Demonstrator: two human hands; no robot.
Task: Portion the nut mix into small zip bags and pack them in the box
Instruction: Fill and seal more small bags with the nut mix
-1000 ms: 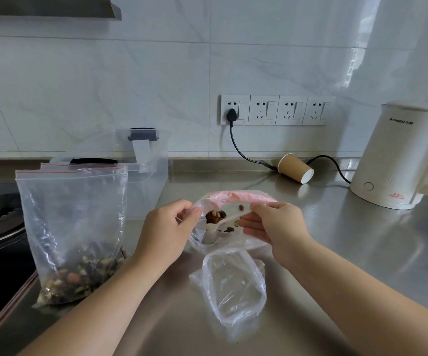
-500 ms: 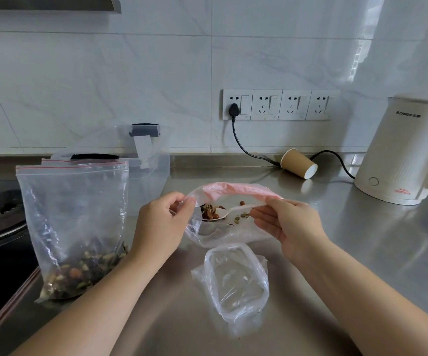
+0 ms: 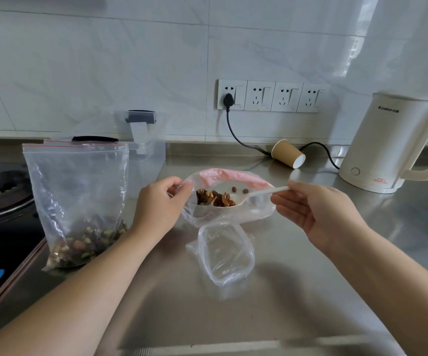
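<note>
Overhead, head view only: left hand (image 3: 160, 201) pinches the near-left rim of a small clear zip bag with a pink seal strip (image 3: 229, 196), holding its mouth open above the counter. Right hand (image 3: 318, 214) pinches the handle end of a white plastic spoon (image 3: 248, 196); spoon bowl sits inside the bag mouth, loaded with brown nut mix (image 3: 214, 197). Two loose nuts lie on the bag's inner wall just beyond the spoon

A second clear small bag (image 3: 224, 253) lies empty and puffed open on the counter, just nearer than the held one. Large clear zip bag with a red line (image 3: 76, 191) stands upright left of the left hand, nut mix in its bottom. Behind it, a clear plastic box with a grey latch (image 3: 146, 145), partly hidden; contents not discernible

Surface: brushed steel counter (image 3: 310, 291). White kettle (image 3: 387, 140) far right, cut off by the frame. Brown paper cup (image 3: 287, 152) tipped on its side by the black cord. White marble-look tile wall, four-socket strip (image 3: 273, 96). Gas hob (image 3: 0, 186) at left edge
</note>
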